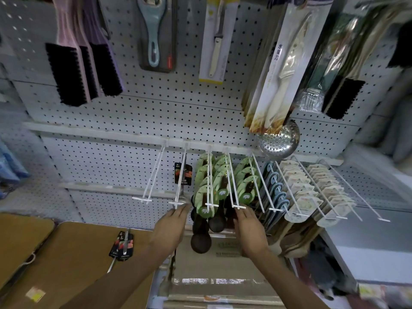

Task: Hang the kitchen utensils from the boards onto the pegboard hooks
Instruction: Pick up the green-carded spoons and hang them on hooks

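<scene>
Two hands up at the hook row: our left hand [170, 228] has relaxed fingers at the tip of the hook [180, 181] carrying one carded utensil [183, 173], right hand [249, 226] fingers straight at the next hook tip, neither gripping anything. Remaining carded utensils [122, 244] lie on the brown board [73, 253] at left, well apart. Next one: we'd line the card hole with the hook tip, slide it fully back (don't snag the crossbar). Neighbouring hooks are packed with green-carded spoons [208, 186].

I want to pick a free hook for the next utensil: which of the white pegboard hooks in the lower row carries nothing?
The leftmost white double-wire hook: it is bare, while every hook to its right carries packaged utensils.
</scene>
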Motion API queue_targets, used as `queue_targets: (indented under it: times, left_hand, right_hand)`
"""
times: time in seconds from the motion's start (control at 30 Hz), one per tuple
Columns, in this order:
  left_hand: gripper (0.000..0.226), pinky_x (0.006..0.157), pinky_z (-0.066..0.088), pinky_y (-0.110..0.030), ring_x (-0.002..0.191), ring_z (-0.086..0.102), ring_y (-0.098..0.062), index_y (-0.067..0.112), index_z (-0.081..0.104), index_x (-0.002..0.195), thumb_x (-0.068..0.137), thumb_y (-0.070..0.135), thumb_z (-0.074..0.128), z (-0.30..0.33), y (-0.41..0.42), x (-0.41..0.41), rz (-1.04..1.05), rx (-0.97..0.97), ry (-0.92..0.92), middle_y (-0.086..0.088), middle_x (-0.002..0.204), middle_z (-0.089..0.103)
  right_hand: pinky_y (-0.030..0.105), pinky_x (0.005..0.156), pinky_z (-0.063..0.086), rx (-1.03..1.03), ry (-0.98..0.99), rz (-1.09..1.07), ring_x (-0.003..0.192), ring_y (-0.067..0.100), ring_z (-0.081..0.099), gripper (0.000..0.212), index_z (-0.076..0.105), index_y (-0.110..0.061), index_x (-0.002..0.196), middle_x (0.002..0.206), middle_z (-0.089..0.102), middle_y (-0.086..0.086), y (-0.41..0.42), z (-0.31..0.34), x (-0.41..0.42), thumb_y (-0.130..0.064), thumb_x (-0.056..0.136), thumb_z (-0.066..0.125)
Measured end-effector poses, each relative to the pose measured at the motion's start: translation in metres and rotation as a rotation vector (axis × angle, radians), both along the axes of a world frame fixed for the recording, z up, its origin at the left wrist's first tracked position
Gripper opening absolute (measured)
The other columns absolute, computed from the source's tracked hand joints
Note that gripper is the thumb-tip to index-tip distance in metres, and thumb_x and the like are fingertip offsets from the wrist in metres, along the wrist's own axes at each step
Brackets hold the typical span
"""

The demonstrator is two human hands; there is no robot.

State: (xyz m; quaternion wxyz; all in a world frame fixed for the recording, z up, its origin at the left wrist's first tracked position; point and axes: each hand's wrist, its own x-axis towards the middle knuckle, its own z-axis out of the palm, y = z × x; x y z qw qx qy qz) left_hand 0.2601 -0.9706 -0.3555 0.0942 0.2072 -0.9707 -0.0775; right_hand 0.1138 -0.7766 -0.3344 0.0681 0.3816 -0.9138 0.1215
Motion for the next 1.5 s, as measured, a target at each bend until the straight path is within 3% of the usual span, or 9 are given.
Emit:
queue_targets:
  times: [0.17,0.27,0.4,0.57,0.73,0.83,0.97,1.13,1.5]
  left_hand:
    - [0.095,0.058,0.053,-0.034,0.074,0.062,-0.023,0.026,0.008,0.157,0.082,-0.013,0.049,-0.007,-0.002,-0.033,0.158,0.278,0.165,-0.002,0.156,0.038]
    - [0.073,0.077,0.054,-0.032,0.104,0.061,-0.016,0.028,0.027,0.152,0.091,-0.011,0.041,0.008,0.0,-0.055,0.16,0.445,0.255,-0.001,0.146,0.046]
    - [0.024,0.07,0.043,-0.028,0.087,0.059,-0.007,0.025,0.063,0.118,0.102,0.037,0.049,0.056,0.007,-0.081,0.274,0.903,0.536,0.004,0.1,0.066]
    - [0.041,0.097,0.046,-0.043,0.11,0.056,-0.006,0.033,0.058,0.134,0.098,0.05,0.048,0.054,-0.005,-0.094,0.187,0.637,0.541,0.014,0.126,0.058]
    - [0.034,0.107,0.045,-0.03,0.122,0.061,-0.013,0.022,0.065,0.128,0.1,0.035,0.051,0.033,-0.027,-0.12,0.178,0.744,0.559,-0.002,0.129,0.067]
    - [0.026,0.081,0.039,0.002,0.084,0.06,0.008,0.007,0.067,0.119,0.103,0.017,0.049,0.029,-0.03,-0.129,0.308,1.035,0.657,0.002,0.096,0.066]
    - [0.023,0.06,0.04,-0.01,0.055,0.054,0.005,0.002,0.066,0.084,0.1,0.003,0.048,0.025,-0.038,-0.144,0.303,0.877,0.662,0.004,0.062,0.059]
    - [0.03,0.054,0.034,-0.012,0.06,0.05,0.001,0.019,0.058,0.074,0.101,0.009,0.052,0.026,-0.041,-0.14,0.191,0.722,0.647,-0.004,0.069,0.063]
    - [0.024,0.059,0.041,-0.022,0.062,0.058,0.001,0.027,0.062,0.082,0.103,0.025,0.05,0.022,-0.063,-0.159,0.181,0.661,0.618,0.009,0.067,0.063]
  right_hand:
    - [0.034,0.105,0.044,-0.087,-0.096,-0.006,0.14,0.028,0.038,0.072,0.033,-0.006,0.148,0.153,0.034,0.011,-0.012,0.011,-0.028,0.016,0.082,0.051]
    - [0.032,0.121,0.019,-0.083,-0.243,-0.035,0.149,0.021,0.014,0.084,0.01,-0.011,0.155,0.162,0.011,0.004,-0.028,0.024,-0.047,0.021,0.084,0.042]
    - [0.027,0.119,0.019,-0.142,-0.166,-0.035,0.148,0.024,0.021,0.087,0.01,-0.007,0.154,0.162,0.012,0.009,-0.048,0.025,-0.063,0.024,0.081,0.046]
    - [0.025,0.116,0.027,-0.325,-0.165,-0.015,0.144,0.025,0.03,0.084,0.021,-0.003,0.152,0.158,0.025,0.015,-0.063,0.021,-0.08,0.03,0.077,0.04]
    - [0.031,0.116,0.033,-0.438,-0.152,0.009,0.137,0.024,0.041,0.077,0.032,-0.007,0.149,0.151,0.04,0.011,-0.071,0.019,-0.091,0.027,0.081,0.042]
    - [0.037,0.105,0.046,-0.444,-0.196,0.018,0.125,0.022,0.053,0.073,0.037,-0.016,0.146,0.142,0.051,0.007,-0.081,0.016,-0.101,0.021,0.083,0.046]
    - [0.041,0.083,0.056,-0.441,-0.268,-0.01,0.098,0.017,0.064,0.045,0.049,-0.025,0.123,0.112,0.065,0.002,-0.087,0.009,-0.109,0.005,0.091,0.047]
    - [0.029,0.073,0.049,-0.58,-0.427,0.009,0.082,0.016,0.061,0.016,0.053,-0.022,0.104,0.093,0.065,0.002,-0.082,0.018,-0.101,-0.009,0.094,0.049]
    - [0.035,0.07,0.055,-0.575,-0.346,-0.003,0.08,0.01,0.062,0.031,0.056,-0.022,0.106,0.09,0.065,-0.005,-0.08,0.006,-0.102,0.003,0.09,0.049]
